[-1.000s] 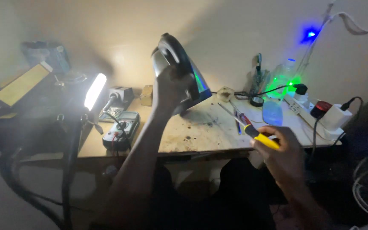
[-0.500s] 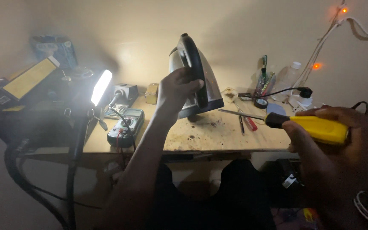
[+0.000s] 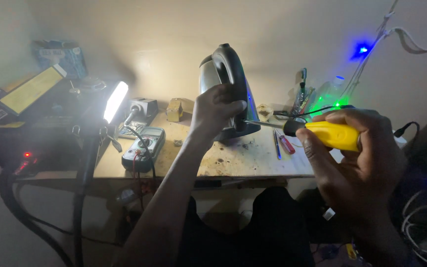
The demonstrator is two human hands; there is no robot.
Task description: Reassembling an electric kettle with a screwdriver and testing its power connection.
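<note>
the left hand [image 3: 217, 110] covers part of the tilted black-and-steel electric kettle [image 3: 226, 91]; the thin metal screwdriver tip [image 3: 247, 122] vanishes behind it; the clutter of tools near the clear plastic bottle [image 3: 328, 94] is too dim to identify

The left arm reaches far forward, almost straight, with the wrist bent a little. The left hand [image 3: 217, 110] is held up high, its fingers curled tight in a grip and its back turned to the camera. The right hand [image 3: 354, 158] is much closer to the camera and looks big. Its fingers wrap shut in a fist-like grip, knuckles up, and the thumb side points left.
</note>
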